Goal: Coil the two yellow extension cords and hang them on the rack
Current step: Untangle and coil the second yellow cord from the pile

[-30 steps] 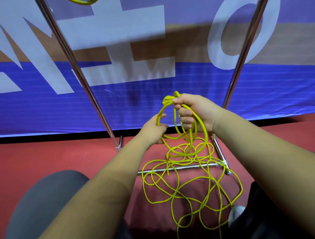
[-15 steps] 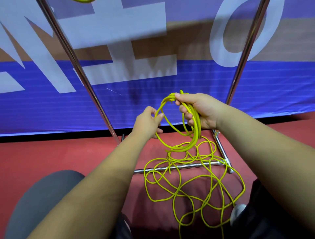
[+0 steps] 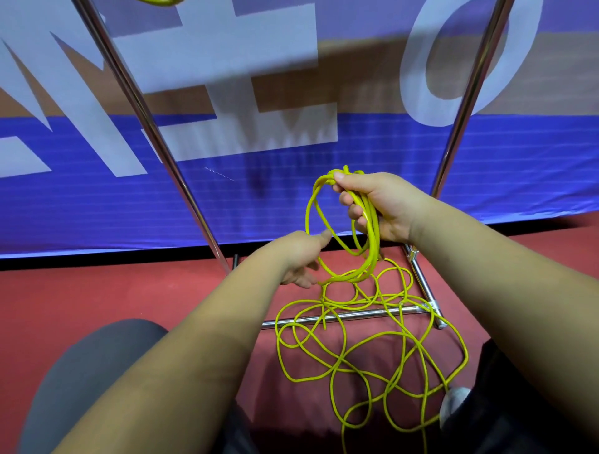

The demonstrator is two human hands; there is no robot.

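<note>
My right hand (image 3: 379,207) grips several gathered loops of a yellow extension cord (image 3: 366,259), held above the floor. The rest of that cord lies in a loose tangle (image 3: 372,353) on the red floor, draped over the rack's chrome base bar (image 3: 343,317). My left hand (image 3: 299,256) is lower and to the left, thumb out, right beside the coil's left strand; whether it pinches the strand is unclear. A bit of a second yellow cord (image 3: 160,2) shows at the top edge, near the rack's left pole (image 3: 139,107).
The rack's right pole (image 3: 470,97) rises behind my right hand. A blue banner (image 3: 97,201) with large pale letters stands just behind the rack. My grey-trousered knee (image 3: 84,372) is at bottom left, a shoe tip (image 3: 453,405) at bottom right.
My left hand has dropped from the top of the coil to its lower left side. My right hand keeps its grip on the loops and has stayed at about the same height.
</note>
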